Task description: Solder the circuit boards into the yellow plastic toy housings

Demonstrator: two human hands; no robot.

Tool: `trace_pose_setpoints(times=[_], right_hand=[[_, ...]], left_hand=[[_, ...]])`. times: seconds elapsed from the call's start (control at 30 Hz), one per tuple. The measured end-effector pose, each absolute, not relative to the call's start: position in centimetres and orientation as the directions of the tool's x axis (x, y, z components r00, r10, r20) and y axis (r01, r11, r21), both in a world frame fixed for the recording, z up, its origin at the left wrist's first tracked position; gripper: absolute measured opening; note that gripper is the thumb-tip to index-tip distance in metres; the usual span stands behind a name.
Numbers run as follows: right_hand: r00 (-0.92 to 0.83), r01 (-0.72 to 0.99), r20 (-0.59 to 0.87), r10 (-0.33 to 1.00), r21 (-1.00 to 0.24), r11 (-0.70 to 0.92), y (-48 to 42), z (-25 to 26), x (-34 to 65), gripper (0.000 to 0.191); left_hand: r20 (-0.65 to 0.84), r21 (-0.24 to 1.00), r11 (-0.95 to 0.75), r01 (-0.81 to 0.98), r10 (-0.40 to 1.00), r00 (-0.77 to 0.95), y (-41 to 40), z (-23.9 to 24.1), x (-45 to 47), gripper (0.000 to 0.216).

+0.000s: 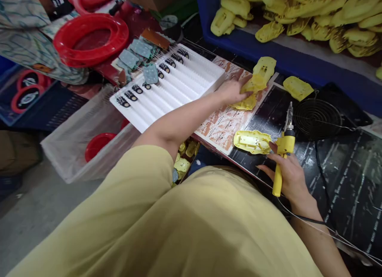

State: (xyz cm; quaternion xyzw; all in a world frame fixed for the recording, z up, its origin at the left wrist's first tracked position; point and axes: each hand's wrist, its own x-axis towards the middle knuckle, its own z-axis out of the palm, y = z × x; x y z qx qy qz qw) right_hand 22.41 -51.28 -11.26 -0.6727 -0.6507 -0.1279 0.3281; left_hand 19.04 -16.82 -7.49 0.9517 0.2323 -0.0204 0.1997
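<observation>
2 hands in view, both yours. L hand (231, 92): arm stretched fwd across yr front, palm down, fingers on stacked yellow shells (253, 82) at far side of desk (349, 169); can't tell if that grip is closed on one. R hand (292, 171): forearm coming in from lower rt, grip wrapped round yellow tool (285, 145), metal tip up, cable trailing below. Open shell (252, 142), inner side up, lies by yr R fingertips; contact unclear.

Containers: blue bin (205, 22), top rt, heaped w/ more yellow shells. White foam tray (182, 92), L of yr L hand, has small blk parts + green boards along its far-L side. Translucent bin (71, 129) below it: red pc inside. Blue crate (61, 110), far L: red rings.
</observation>
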Motion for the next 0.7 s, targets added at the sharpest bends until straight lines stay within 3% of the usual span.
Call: trace_pose_setpoints(times=[0.07, 0.23, 0.37, 0.53, 0.7], right_hand=[[0.116, 0.960, 0.593, 0.797, -0.273, 0.063, -51.3, -11.2, 22.4, 0.035], [0.144, 0.954, 0.571, 0.808, -0.298, 0.040, -51.6, -11.5, 22.3, 0.038], [0.163, 0.953, 0.582, 0.797, -0.303, 0.027, -52.0, -11.9, 22.3, 0.039], [0.149, 0.946, 0.565, 0.811, -0.321, 0.049, -52.9, -12.0, 22.4, 0.032], [0.145, 0.936, 0.501, 0.854, -0.349, 0.046, -53.8, -12.2, 22.6, 0.034]], left_hand=[[-0.161, 0.368, -0.825, 0.429, 0.398, 0.903, -18.3, -8.3, 18.4, 0.078], [-0.039, 0.492, -0.834, 0.251, 0.267, 0.963, -25.2, -11.3, 13.3, 0.071], [0.009, 0.578, -0.796, 0.180, 0.227, 0.974, -24.4, -11.3, 12.5, 0.069], [-0.116, 0.456, -0.853, 0.254, 0.226, 0.967, -19.3, -9.9, 13.1, 0.072], [-0.087, 0.414, -0.910, 0.012, -0.027, 0.996, -21.0, -10.5, 11.5, 0.076]])
